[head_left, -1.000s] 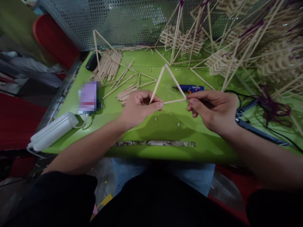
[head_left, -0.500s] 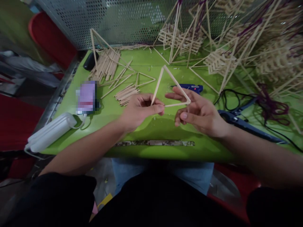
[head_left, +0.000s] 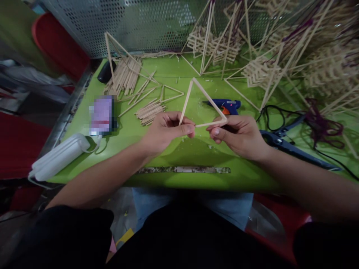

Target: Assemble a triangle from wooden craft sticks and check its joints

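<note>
A triangle of thin wooden sticks (head_left: 206,93) is held up over the green table, its tip pointing away from me. My left hand (head_left: 168,129) pinches its lower left corner between thumb and fingers, hiding that joint. At the lower right corner, my right hand (head_left: 238,134) has its fingers closed together against the bottom stick. Just beyond the right hand lies a blue glue gun (head_left: 228,105) with an orange trigger and a small red light. Left of the triangle is a small pile of cut sticks (head_left: 149,112).
Longer sticks (head_left: 127,76) and another stick triangle (head_left: 172,92) lie at the back left. A phone (head_left: 102,114) and a white power bank-like block (head_left: 60,157) are at left. Stick frames (head_left: 260,73), purple string (head_left: 322,127) and dark-handled cutters (head_left: 291,147) crowd the right. A patterned strip (head_left: 183,169) lies in front.
My right hand's fingers, spread behind and below the triangle before, have closed at its lower right corner. More of the glue gun now shows. The left hand keeps its pinch.
</note>
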A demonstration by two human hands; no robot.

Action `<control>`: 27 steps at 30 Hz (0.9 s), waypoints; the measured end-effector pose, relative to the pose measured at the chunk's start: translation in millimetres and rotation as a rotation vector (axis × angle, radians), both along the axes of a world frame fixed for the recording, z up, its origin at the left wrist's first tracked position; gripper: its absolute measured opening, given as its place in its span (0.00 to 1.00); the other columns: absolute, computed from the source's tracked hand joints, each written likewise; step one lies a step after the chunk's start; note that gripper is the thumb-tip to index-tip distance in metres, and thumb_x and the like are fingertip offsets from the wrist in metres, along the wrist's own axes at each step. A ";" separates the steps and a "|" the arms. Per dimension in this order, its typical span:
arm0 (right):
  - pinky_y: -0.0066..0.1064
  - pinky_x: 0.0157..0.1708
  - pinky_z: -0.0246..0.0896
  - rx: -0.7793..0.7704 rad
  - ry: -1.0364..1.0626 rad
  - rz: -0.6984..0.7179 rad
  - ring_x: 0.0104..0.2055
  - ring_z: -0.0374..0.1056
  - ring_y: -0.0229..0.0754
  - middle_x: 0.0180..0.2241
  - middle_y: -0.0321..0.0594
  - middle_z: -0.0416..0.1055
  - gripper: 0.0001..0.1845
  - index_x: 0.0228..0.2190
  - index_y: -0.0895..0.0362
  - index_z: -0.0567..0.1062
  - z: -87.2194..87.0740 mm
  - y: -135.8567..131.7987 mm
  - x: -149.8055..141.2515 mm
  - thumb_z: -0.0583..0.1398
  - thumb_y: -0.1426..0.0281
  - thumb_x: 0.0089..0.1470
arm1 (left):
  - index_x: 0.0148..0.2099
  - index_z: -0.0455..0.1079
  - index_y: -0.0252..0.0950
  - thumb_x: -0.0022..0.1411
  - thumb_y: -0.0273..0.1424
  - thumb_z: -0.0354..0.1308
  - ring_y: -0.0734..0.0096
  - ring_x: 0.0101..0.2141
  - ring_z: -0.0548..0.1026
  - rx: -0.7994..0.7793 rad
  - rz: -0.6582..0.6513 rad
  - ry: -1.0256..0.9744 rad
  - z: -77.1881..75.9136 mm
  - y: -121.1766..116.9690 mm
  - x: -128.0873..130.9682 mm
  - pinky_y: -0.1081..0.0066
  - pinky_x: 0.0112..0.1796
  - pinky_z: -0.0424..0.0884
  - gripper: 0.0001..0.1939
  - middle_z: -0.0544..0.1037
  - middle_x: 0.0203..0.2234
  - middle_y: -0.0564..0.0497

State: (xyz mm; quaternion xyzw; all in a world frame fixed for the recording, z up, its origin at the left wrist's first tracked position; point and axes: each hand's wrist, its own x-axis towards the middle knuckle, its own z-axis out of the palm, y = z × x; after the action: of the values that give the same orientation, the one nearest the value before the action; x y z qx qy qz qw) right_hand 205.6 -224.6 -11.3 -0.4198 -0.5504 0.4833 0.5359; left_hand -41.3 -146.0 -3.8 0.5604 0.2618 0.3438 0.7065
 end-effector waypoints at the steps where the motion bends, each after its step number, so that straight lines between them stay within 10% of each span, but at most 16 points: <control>1: 0.32 0.22 0.73 0.002 0.006 -0.012 0.24 0.73 0.38 0.28 0.35 0.83 0.10 0.38 0.45 0.92 -1.7 0.1 1.9 0.81 0.59 0.55 | 0.38 0.87 0.39 0.58 0.39 0.83 0.69 0.30 0.84 0.000 0.003 -0.003 1.1 0.3 0.0 0.66 0.39 0.82 0.12 0.86 0.28 0.52; 16: 0.33 0.22 0.39 0.093 0.295 -0.147 0.20 0.50 0.33 0.21 0.32 0.69 0.16 0.28 0.47 0.89 39.8 14.1 34.7 0.86 0.58 0.43 | 0.35 0.85 0.40 0.58 0.35 0.82 0.72 0.29 0.83 -0.006 0.022 -0.053 7.2 7.0 -1.9 0.68 0.38 0.83 0.09 0.85 0.26 0.54; 27: 0.31 0.27 0.64 0.035 0.649 -0.214 0.22 0.59 0.30 0.25 0.24 0.73 0.21 0.33 0.50 0.83 70.2 22.3 87.0 0.86 0.72 0.44 | 0.36 0.85 0.38 0.58 0.34 0.81 0.72 0.30 0.84 -0.010 -0.014 -0.029 8.1 7.3 -3.4 0.69 0.39 0.82 0.09 0.86 0.27 0.53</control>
State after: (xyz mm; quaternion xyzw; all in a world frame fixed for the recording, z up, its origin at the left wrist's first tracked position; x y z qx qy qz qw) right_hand 292.6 -202.3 58.9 -0.2904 -0.3122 0.5233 0.7378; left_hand -44.7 -138.6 4.3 0.5538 0.2492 0.3455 0.7154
